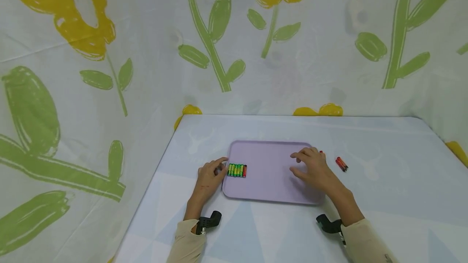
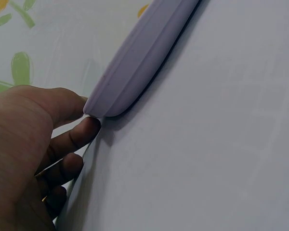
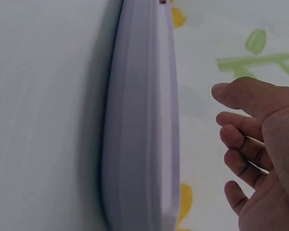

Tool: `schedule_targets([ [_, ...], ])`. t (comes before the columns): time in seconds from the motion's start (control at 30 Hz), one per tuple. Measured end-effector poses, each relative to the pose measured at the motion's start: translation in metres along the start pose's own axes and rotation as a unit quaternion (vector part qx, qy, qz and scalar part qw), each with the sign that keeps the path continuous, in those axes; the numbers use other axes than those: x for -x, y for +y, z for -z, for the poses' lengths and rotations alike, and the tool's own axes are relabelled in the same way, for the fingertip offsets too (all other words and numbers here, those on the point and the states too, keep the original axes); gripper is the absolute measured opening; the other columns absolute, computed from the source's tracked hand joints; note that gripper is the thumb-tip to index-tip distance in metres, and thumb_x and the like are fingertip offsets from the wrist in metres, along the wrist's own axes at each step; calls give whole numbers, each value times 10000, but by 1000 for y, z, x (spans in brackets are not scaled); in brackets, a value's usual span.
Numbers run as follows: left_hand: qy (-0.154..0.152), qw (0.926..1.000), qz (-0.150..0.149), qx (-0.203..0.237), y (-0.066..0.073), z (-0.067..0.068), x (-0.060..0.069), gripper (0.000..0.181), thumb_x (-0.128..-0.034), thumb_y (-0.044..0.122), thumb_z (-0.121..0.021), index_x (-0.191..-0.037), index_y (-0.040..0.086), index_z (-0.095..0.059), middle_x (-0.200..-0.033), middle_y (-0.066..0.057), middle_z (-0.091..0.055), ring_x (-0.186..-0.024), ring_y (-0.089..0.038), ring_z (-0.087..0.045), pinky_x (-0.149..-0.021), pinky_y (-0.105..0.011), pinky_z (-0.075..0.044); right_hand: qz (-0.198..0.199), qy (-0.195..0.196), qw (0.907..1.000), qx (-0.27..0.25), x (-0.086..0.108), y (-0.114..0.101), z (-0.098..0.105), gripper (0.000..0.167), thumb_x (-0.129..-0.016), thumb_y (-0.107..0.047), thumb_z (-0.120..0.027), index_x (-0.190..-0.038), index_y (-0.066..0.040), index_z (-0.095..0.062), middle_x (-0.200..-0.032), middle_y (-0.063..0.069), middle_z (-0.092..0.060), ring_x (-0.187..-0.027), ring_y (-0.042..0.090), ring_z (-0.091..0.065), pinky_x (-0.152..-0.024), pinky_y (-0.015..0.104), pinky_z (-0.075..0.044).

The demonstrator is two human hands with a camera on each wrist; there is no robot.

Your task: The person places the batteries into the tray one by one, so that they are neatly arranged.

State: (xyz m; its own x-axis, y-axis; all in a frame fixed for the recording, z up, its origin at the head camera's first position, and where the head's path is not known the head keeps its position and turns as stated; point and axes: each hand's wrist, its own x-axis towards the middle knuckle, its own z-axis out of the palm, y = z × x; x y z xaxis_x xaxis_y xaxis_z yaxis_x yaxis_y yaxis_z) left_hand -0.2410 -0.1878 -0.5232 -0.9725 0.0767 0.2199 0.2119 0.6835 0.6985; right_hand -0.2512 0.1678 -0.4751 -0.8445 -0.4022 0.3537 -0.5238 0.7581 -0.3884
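Observation:
A lilac tray lies on the table. Side by side near its left rim sits a row of several green-and-yellow batteries, ending in one red battery. My left hand is at the tray's left edge, fingertips at the rim beside the row; in the left wrist view its thumb meets the tray's corner. My right hand hovers over the tray's right side, thumb and fingers apart, with nothing between them. Past it, red batteries lie on the table; a red tip shows behind the hand.
The pale patterned table extends around the tray. Flower-printed cloth hangs behind and to the left. Each wrist wears a black camera mount, the left one near the tray's front left.

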Motion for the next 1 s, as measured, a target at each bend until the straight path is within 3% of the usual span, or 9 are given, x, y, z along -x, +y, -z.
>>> schedule_targets([
  [0.3, -56, 9999, 109, -2, -1, -1, 0, 318, -985, 247, -651, -1301, 215, -667, -901, 99, -631, -830, -149, -500, -865, -433, -291, -189, 206, 9996, 104, 19, 26, 22, 282, -829, -107, -793, -1086, -27, -707, -909, 37, -589, -980, 309, -489, -775, 491, -319],
  [0.57, -23, 9999, 119, -2, -2, -1, 0, 313, -980, 250, -658, -1292, 217, -671, -899, 102, -631, -824, -143, -498, -861, -435, -297, -337, 80, 9992, 219, 29, 50, 38, 336, -819, -87, -798, -1128, 0, -698, -929, 70, -583, -1013, 354, -479, -783, 527, -315],
  [0.8, -73, 9998, 171, 0, -2, -1, -1, 314, -986, 259, -651, -1299, 229, -666, -912, 105, -631, -830, -142, -499, -863, -428, -291, -738, -480, 9958, 267, 33, 60, 45, 348, -836, -126, -792, -1154, -21, -699, -934, 49, -572, -1020, 365, -476, -787, 552, -326],
  [1.0, 2, 10000, 25, 26, -1, -1, -1, 315, -973, 219, -667, -1288, 209, -674, -904, 88, -635, -826, -150, -499, -856, -440, -296, -1001, -847, 9909, 296, 36, 64, 47, 341, -847, -172, -784, -1145, -29, -703, -929, 42, -578, -1022, 371, -487, -811, 600, -322],
])
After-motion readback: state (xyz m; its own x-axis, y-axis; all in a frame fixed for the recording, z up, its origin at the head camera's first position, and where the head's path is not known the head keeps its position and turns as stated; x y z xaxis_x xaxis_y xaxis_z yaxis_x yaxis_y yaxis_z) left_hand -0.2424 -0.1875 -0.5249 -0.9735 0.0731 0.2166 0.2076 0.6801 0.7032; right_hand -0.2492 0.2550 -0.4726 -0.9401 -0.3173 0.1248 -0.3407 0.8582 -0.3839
